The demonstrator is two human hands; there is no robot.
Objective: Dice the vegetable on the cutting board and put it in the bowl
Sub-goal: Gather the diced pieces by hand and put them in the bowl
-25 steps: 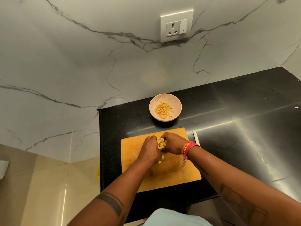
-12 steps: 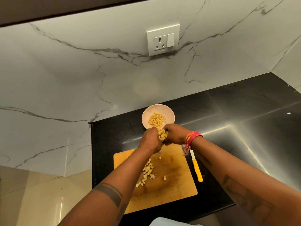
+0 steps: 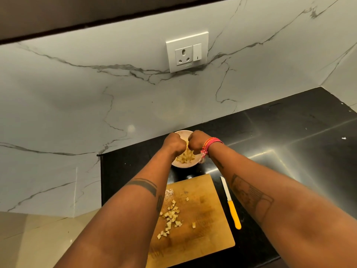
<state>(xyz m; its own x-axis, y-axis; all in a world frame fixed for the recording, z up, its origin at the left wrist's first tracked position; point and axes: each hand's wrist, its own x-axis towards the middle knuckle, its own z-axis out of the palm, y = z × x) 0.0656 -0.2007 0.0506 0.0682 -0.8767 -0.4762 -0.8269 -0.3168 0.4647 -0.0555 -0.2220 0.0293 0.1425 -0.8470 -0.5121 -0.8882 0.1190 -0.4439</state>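
Both hands, left (image 3: 174, 144) & right (image 3: 197, 143), curl round yellow veg dice over small pale round bowl (image 3: 183, 165): transfer step; next, prob. release.

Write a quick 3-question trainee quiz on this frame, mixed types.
1. True or false: the knife lies on the cutting board.
2. Where are both hands? A) over the bowl B) over the board C) on the knife
3. Fill in: some diced pieces are left on the ____.

Key:
1. False; it lies on the black counter, right of the board.
2. A; left hand and right hand are together above it.
3. Cutting board.
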